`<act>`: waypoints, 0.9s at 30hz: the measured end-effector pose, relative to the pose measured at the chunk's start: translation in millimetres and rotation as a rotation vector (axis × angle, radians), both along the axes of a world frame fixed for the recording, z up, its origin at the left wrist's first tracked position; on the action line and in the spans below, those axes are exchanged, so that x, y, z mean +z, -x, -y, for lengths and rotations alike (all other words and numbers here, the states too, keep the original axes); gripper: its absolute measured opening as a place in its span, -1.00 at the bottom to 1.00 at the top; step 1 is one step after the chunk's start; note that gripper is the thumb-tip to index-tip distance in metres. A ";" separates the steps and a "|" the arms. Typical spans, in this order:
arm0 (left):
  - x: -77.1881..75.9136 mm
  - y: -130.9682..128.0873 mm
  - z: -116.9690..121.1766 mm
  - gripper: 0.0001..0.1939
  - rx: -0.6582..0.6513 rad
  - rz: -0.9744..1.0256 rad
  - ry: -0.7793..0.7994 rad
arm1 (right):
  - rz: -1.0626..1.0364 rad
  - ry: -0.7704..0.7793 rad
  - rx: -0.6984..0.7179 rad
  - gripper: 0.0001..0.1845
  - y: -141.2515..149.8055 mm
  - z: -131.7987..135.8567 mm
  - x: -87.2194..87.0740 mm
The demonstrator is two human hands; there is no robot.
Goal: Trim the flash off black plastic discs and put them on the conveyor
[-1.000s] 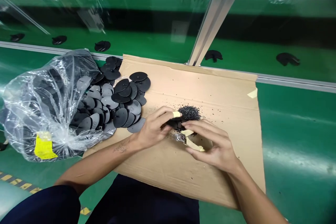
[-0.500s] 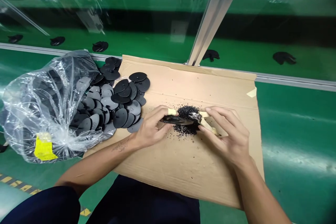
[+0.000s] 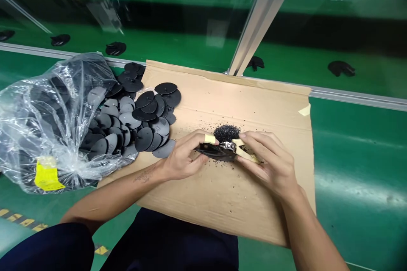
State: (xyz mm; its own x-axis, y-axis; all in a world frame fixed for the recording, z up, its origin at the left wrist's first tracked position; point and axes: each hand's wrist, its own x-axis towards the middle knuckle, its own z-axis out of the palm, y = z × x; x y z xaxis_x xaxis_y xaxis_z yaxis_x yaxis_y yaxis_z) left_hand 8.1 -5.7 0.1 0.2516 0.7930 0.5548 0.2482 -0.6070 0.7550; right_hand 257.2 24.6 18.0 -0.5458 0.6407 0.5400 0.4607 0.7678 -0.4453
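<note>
And here the left hand (image 3: pixel 187 159) is gripping a black disc (image 3: pixel 216 153), thumb below and fingers above, pinching it narrowly at its left edge; the disc is sitting low over the middle of the cardboard (image 3: pixel 206 199), its face tilting toward the person; a strip of pale tape (image 3: pixel 210 139) is wrapping one left finger; across from it the right hand (image 3: pixel 273 163) is holding a small pair of pliers (image 3: pixel 229 145), fingers curling round the cream handles, which are spreading apart; the metal nose is pointing left and meeting the disc's upper edge, right beside the left fingertips, though whether it is biting I cannot tell; just behind, a heap of black scraps (image 3: pixel 225 131) is piling up, with loose crumbs scattering round it; over on the left, a crowd of loose discs (image 3: pixel 144 139) is overlapping at the cardboard's edge and spilling beside a clear plastic bag (image 3: pixel 57 131), which is bulging with dark contents and showing a yellow label (image 3: pixel 47 175); at the back, a metal post (image 3: pixel 262 17) is leaning across the view, and dark pieces (image 3: pixel 116 48) are lying beyond the rail (image 3: pixel 349 97).
</note>
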 end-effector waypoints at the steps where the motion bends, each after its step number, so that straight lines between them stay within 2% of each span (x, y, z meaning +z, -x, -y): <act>1: -0.2 -0.1 0.2 -0.70 -0.004 0.004 0.000 | 0.002 -0.001 0.002 -0.41 0.0 0.0 0.1; 27: -2.2 -1.7 -1.4 -0.76 0.006 0.035 -0.011 | 0.032 -0.087 -0.037 -0.36 0.5 0.7 1.5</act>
State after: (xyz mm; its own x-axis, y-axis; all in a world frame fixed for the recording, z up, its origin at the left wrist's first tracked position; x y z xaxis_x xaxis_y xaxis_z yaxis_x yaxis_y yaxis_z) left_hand 9.7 -4.3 -2.1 0.2266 0.7884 0.5719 0.2253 -0.6137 0.7567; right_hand 256.7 23.9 19.5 -0.5405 0.6125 0.5767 0.5027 0.7848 -0.3625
